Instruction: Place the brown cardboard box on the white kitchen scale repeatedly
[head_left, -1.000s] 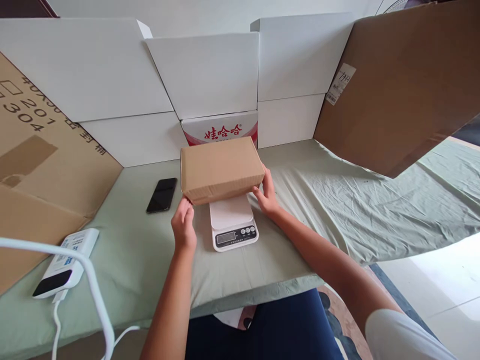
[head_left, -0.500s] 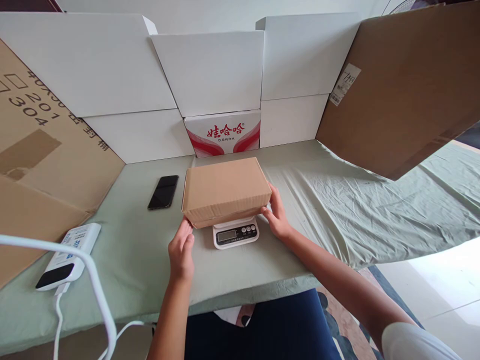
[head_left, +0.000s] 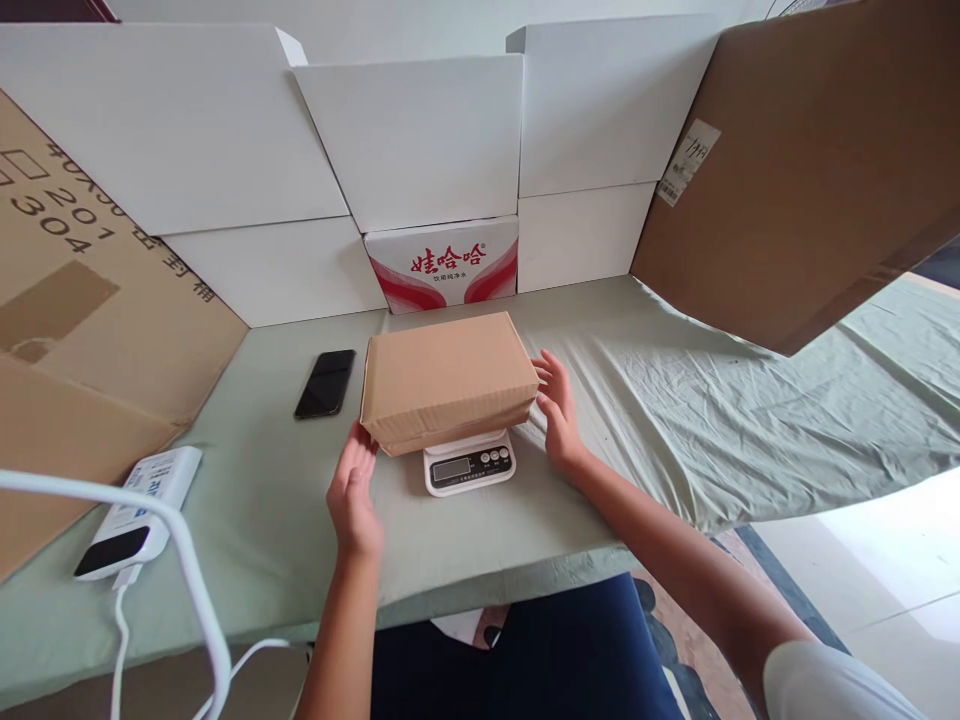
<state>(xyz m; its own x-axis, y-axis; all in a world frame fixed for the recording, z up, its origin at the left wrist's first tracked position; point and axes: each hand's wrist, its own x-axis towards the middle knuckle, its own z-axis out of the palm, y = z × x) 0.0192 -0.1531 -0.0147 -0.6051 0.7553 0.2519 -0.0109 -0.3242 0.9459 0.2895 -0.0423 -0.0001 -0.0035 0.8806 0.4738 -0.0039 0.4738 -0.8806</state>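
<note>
Green cloth (head_left: 675,420) on table; box (head_left: 447,380) atop scale (head_left: 469,467); both hands' fingers spread, empty.

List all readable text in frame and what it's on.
"娃哈哈": red and white carton at the back; the small line under it is too small to read.
"201", "304": brown cardboard sheet on the left; other characters there are cut off.
Sticker on right cardboard: unreadable.
Scale display and buttons: too small.
</note>
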